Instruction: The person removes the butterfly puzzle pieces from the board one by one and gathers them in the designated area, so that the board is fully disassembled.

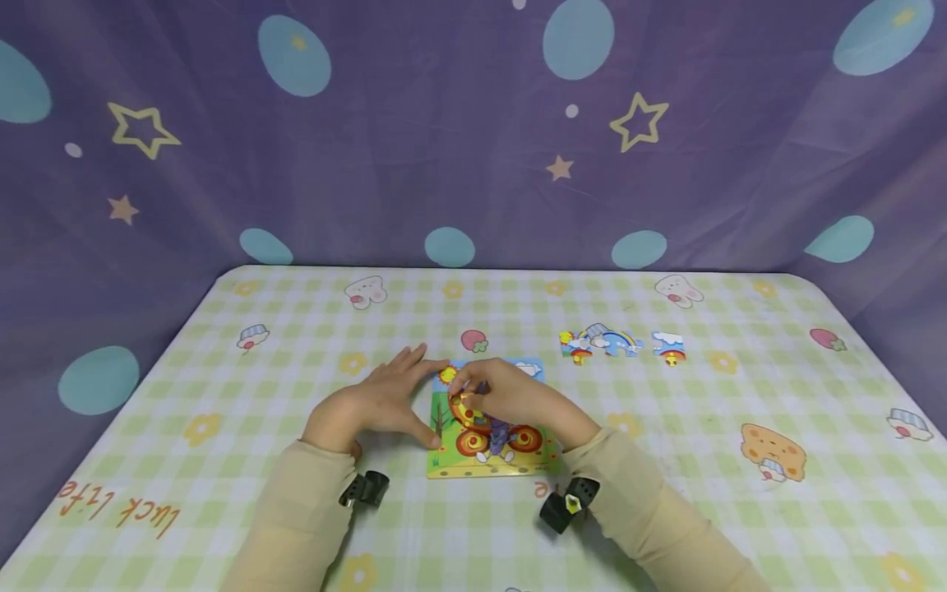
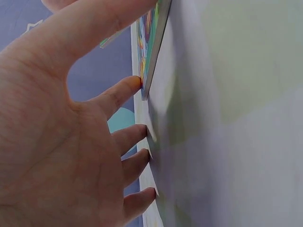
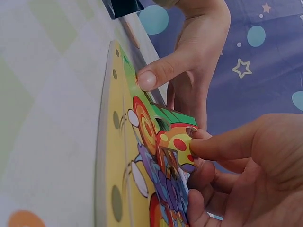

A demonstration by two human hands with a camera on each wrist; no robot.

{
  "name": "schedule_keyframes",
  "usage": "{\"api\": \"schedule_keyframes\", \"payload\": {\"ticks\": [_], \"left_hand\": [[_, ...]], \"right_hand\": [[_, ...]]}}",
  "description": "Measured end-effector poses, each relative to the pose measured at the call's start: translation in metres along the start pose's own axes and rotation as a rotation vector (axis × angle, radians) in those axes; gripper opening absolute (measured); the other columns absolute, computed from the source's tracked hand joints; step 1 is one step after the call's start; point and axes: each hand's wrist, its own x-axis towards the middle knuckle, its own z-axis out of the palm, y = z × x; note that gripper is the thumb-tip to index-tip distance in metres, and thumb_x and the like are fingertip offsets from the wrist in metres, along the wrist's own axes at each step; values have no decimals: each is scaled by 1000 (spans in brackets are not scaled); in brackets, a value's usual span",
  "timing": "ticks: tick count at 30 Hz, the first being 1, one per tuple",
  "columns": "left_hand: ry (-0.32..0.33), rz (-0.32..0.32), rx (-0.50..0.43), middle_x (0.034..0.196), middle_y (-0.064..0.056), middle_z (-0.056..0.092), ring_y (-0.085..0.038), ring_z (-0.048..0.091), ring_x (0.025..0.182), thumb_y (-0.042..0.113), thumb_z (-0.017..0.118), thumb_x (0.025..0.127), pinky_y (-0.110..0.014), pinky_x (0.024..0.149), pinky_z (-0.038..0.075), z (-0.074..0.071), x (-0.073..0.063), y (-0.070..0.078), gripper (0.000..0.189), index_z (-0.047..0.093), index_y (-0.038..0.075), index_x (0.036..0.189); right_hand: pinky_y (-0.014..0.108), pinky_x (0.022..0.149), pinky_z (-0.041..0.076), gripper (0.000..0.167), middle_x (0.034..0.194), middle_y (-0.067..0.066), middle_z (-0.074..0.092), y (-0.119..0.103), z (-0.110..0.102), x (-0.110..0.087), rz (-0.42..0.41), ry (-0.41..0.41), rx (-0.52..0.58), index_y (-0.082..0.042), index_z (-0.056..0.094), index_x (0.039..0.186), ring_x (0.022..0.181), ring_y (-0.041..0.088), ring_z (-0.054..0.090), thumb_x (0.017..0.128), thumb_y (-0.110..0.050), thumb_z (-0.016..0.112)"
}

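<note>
A jigsaw puzzle board with a butterfly picture lies flat on the table between both hands. My left hand has its fingers spread. Its thumb presses the board's lower left part, and its index finger touches the upper left edge; the other fingertips rest on the tablecloth in the left wrist view. With thumb and index finger my right hand pinches a red, yellow and green puzzle piece. The piece is tilted above the board's left half, over the butterfly's wing. Part of the board's top is hidden beneath the right hand.
Behind the board, to the right, lie several loose puzzle pieces close together, with a rainbow on them. Another loose piece with a cloud and a mushroom lies apart from them. A checked tablecloth covers the table; a purple curtain hangs behind.
</note>
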Motion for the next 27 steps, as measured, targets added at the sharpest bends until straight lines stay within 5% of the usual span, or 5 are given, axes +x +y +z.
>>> {"api": "schedule_keyframes", "payload": {"ticks": [9, 15, 27], "left_hand": [[7, -2, -2, 165, -16, 5, -37, -1, 150, 39, 90, 68, -60, 119, 5, -4, -4, 7, 106, 33, 18, 155], [7, 0, 0, 164, -20, 8, -40, 2, 150, 38, 90, 68, -62, 118, 7, -7, -8, 13, 105, 34, 15, 154], [9, -13, 0, 164, -19, 7, -39, 1, 150, 39, 90, 68, -60, 119, 5, -6, -8, 14, 106, 33, 17, 155]], "right_hand": [[21, 57, 43, 18, 95, 6, 67, -2, 0, 0, 39, 38, 12, -3, 71, 108, 62, 10, 49, 97, 0, 58], [23, 56, 44, 22, 93, 4, 66, -1, 1, 2, 119, 84, 8, -5, 72, 109, 66, 14, 53, 96, 1, 56], [23, 57, 45, 21, 101, 6, 69, 4, -25, -4, 40, 49, -31, -4, 71, 113, 67, 11, 53, 96, -1, 60]]}}
